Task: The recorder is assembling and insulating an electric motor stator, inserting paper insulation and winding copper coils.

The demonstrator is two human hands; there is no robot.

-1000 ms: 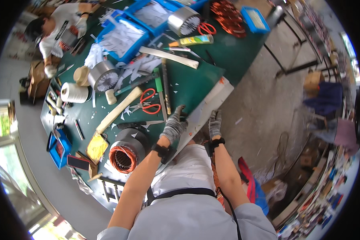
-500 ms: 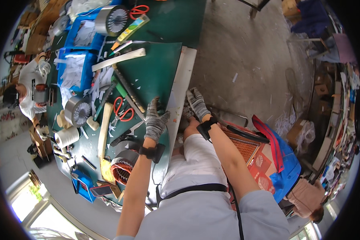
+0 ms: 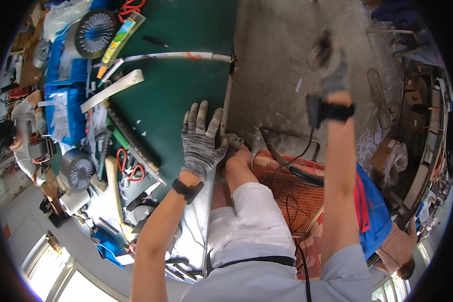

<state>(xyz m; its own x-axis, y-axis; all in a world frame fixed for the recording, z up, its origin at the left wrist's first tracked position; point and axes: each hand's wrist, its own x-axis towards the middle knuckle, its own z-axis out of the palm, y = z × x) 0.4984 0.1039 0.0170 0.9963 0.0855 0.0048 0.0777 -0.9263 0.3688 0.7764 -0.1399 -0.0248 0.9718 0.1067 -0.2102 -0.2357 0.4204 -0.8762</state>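
My left hand [image 3: 201, 138], in a grey knitted glove, lies spread and flat at the right edge of the green-topped worktable [image 3: 171, 83], holding nothing. Out to the right, my gloved right hand [image 3: 333, 68] is raised over the concrete floor. It is smeared by motion, so its fingers and anything in them cannot be made out. Left of my left hand lie red-handled scissors [image 3: 135, 173], a long dark bar [image 3: 131, 133], a wooden handle [image 3: 114, 189] and a pale flat strip [image 3: 111, 90].
Blue bins [image 3: 68, 113] with white paper slips stand on the table's left, near a slotted metal ring core [image 3: 79, 171] and a white thread spool [image 3: 75, 200]. An orange-seated chair [image 3: 289, 201] with a blue jacket [image 3: 375, 216] is at my right. Two other people work nearby.
My right hand has swung from beside the table edge out to the right and farther away. My left hand now lies flatter, fingers pointing ahead. The view has shifted, moving the table things leftward.
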